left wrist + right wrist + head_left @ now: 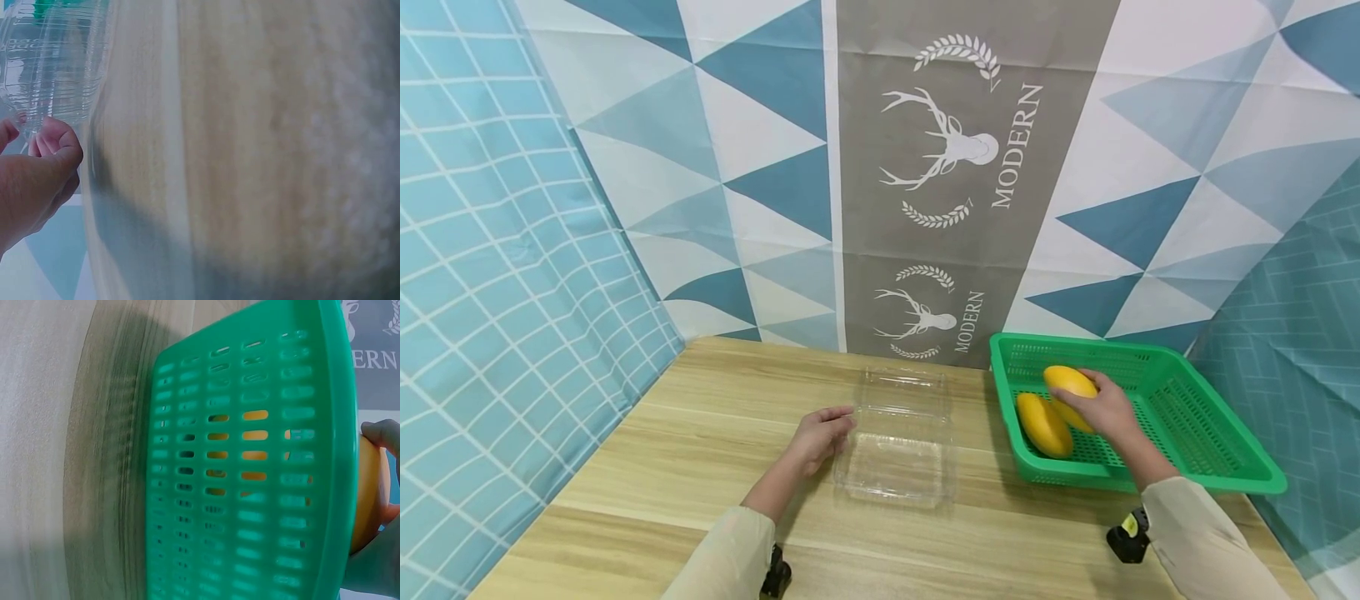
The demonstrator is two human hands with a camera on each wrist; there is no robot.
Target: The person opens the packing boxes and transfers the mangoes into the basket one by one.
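In the head view, my right hand (1108, 408) grips a yellow mango (1070, 382) inside the green basket, thumb laid across the fruit. A second mango (1043, 427) lies just left of it on the basket floor. From the right wrist, the held mango (370, 494) shows above the basket rim, with part of the hand out of frame. A clear plastic clamshell container (895, 467) sits on the table with its lid folded back toward the wall. My left hand (822, 437) pinches its left edge; in the left wrist view, curled fingers (59, 137) meet the container's corner.
The green perforated basket (1240, 454) stands at the table's back right, close to the wall covering. Patterned sheets (775, 167) hang behind and on both sides of the wooden table (647, 467). Black wrist devices (1127, 540) are worn at the sleeves.
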